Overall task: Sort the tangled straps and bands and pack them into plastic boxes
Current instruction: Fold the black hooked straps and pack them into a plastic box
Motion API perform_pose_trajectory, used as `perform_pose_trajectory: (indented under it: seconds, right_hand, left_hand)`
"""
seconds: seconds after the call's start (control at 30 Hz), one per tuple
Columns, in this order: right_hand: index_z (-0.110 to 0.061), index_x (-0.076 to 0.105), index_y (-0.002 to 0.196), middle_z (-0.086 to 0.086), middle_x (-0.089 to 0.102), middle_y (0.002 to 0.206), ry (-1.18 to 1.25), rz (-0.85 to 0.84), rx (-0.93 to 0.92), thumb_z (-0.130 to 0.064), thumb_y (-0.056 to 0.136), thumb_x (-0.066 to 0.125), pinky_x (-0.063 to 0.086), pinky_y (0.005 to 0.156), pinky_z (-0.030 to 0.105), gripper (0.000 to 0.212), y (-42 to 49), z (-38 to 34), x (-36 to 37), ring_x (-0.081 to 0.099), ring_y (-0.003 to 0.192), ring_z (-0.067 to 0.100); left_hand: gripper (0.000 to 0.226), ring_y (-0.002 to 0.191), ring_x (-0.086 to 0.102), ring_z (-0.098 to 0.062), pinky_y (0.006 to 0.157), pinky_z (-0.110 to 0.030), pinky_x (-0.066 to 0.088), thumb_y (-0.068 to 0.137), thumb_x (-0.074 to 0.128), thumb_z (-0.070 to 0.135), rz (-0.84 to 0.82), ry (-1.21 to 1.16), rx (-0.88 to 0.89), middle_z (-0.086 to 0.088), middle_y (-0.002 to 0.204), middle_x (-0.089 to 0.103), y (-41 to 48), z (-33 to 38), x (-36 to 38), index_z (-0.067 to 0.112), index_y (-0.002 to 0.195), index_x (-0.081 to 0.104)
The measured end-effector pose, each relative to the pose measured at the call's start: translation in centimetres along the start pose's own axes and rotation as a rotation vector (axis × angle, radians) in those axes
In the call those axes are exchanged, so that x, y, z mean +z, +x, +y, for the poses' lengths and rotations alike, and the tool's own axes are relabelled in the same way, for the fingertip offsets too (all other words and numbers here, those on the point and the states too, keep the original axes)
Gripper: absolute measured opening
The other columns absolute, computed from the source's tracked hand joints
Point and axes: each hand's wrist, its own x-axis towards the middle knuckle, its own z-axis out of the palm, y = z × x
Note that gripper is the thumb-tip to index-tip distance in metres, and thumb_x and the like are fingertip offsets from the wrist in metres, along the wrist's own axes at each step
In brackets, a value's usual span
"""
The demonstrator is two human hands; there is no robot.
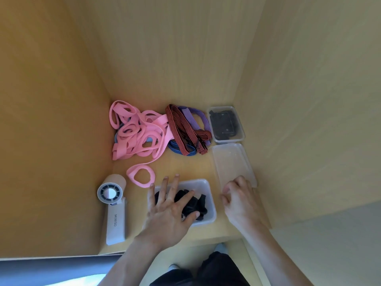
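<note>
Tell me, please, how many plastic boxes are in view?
3. The far box at the back right holds black items; the empty box lies just in front of it, by the right hand; the near box holds black straps under the left hand. None looks hidden.

White fan (112,205) lies flat on desk (185,168), left side, close to left wall (51,120). Round head (109,193) with grey ring points to back; long handle (115,226) points to front edge. Word MINISO on handle. Desk light wood. Back wall (175,58), right wall (309,100) wood too. Grey board (329,244) low on right. Blue-grey strip (41,271) at bottom left.
</note>
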Motion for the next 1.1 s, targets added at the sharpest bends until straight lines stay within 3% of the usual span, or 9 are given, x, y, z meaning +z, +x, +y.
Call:
perform_pose_trajectory:
  seconds: [0.13,0.37,0.6,0.83,1.1]
  right_hand:
    - [-0.014,0.069,0.08,0.002,0.052,0.092,-0.039,0.056,0.006,-0.014,0.079,0.082,0.046,0.077,0.038,0.014,0.4,-0.1,0.6,0.056,0.088,0.026]
    - [-0.013,0.068,0.082,0.002,0.052,0.094,-0.058,0.085,-0.061,-0.008,0.085,0.074,0.045,0.081,0.036,0.008,0.3,-0.7,-0.5,0.054,0.09,0.024]
    - [-0.008,0.06,0.081,0.003,0.054,0.098,0.159,0.193,-0.22,0.003,0.086,0.067,0.053,0.08,0.044,0.014,-1.6,-1.0,-3.0,0.058,0.087,0.025]
    - [-0.009,0.057,0.086,-0.001,0.06,0.11,0.258,0.232,-0.337,0.003,0.09,0.064,0.05,0.09,0.031,0.014,-2.2,-2.3,-3.3,0.059,0.105,0.012]
    - [-0.013,0.056,0.091,-0.005,0.061,0.115,0.313,0.254,-0.341,0.0,0.094,0.058,0.042,0.091,0.015,0.013,-1.9,-2.2,-3.0,0.058,0.107,0.009]
  left_hand:
    - [0.075,0.15,-0.026,-0.024,0.114,-0.053,-0.027,0.084,0.004,0.079,-0.001,-0.01,0.003,0.006,0.164,-0.026,0.1,-0.1,0.0,0.053,0.153,0.017]
    - [0.076,0.152,-0.019,-0.024,0.116,-0.055,-0.022,0.084,0.004,0.08,0.006,-0.021,-0.001,0.006,0.167,-0.019,0.1,-0.4,0.0,0.052,0.152,0.021]
    - [0.074,0.152,-0.016,-0.025,0.116,-0.054,-0.022,0.085,0.005,0.078,0.017,-0.017,-0.005,0.006,0.166,-0.017,0.0,-0.6,0.1,0.051,0.152,0.022]
    - [0.077,0.152,-0.014,-0.023,0.117,-0.053,-0.021,0.083,0.005,0.078,0.01,-0.038,-0.008,0.007,0.167,-0.014,0.0,-1.0,-0.2,0.05,0.153,0.019]
    - [0.072,0.154,-0.014,-0.021,0.12,-0.052,-0.017,0.088,0.019,0.077,0.014,-0.138,0.004,0.006,0.168,-0.014,-0.2,-1.5,-0.6,0.049,0.154,0.017]
